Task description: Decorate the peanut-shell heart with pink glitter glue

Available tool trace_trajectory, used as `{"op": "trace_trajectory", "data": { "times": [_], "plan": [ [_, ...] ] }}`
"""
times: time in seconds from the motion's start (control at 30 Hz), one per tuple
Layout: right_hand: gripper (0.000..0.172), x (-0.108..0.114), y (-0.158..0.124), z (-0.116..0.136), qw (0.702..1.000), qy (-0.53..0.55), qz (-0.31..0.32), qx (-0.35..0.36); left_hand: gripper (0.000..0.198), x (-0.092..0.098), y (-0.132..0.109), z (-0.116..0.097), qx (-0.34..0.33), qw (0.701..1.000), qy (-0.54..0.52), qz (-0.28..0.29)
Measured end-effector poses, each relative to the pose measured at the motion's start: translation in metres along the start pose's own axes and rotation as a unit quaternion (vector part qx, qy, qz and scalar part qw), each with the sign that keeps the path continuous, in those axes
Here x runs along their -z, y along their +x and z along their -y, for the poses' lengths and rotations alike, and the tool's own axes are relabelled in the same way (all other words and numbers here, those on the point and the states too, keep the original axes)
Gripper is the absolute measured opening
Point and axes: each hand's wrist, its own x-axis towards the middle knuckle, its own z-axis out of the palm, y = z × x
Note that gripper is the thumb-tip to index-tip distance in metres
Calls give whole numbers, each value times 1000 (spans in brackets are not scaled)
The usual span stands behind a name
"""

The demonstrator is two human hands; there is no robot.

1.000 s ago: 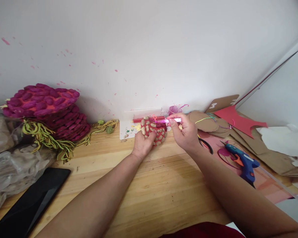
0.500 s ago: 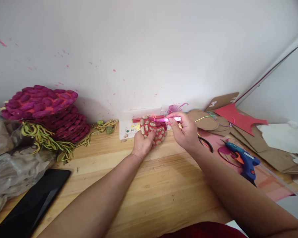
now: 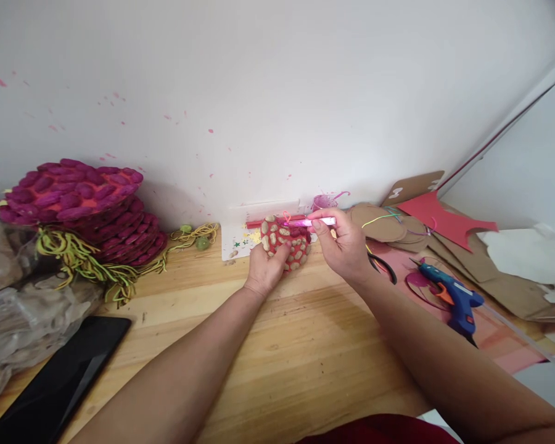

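In the head view my left hand (image 3: pixel 267 269) grips a red disc covered with unshelled peanuts (image 3: pixel 298 252), its thumb pressed on the front face. The disc is tilted up above the wooden table, and some of its upper peanuts are pink. My right hand (image 3: pixel 342 245) pinches a slim white paintbrush (image 3: pixel 322 222) smeared with pink. Its tip points left at the disc's upper edge; I cannot tell if it touches. A small orange-red loop (image 3: pixel 286 216) stands at the top of the disc. Behind lies a white sheet (image 3: pixel 231 248) with star-shaped bits.
Magenta peanut-covered discs (image 3: pixel 76 196) are stacked at left with yellow-green yarn (image 3: pixel 81 256), near plastic bags (image 3: pixel 41 333) and a black tablet-like slab (image 3: pixel 58 382). A pink-stained cup (image 3: pixel 324 202) stands by the wall. At right are cardboard discs (image 3: pixel 374 223), pliers (image 3: pixel 385 269) and a blue glue gun (image 3: pixel 462 305).
My right hand and the paintbrush have shifted very slightly left along the disc's top. The left hand and the disc stay nearly still. The whole view has moved a touch.
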Motion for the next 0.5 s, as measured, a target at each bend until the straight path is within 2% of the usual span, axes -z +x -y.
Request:
{"op": "trace_trajectory", "data": {
  "times": [0.13,0.5],
  "plan": [
    [17,1,0,-1,1000,-30,-9,4,37,0,1,2,8,1000,-3,-5],
    [19,-1,-1,-5,1000,-5,-7,-15,31,0,4,6,0,1000,8,8]
  ]
}}
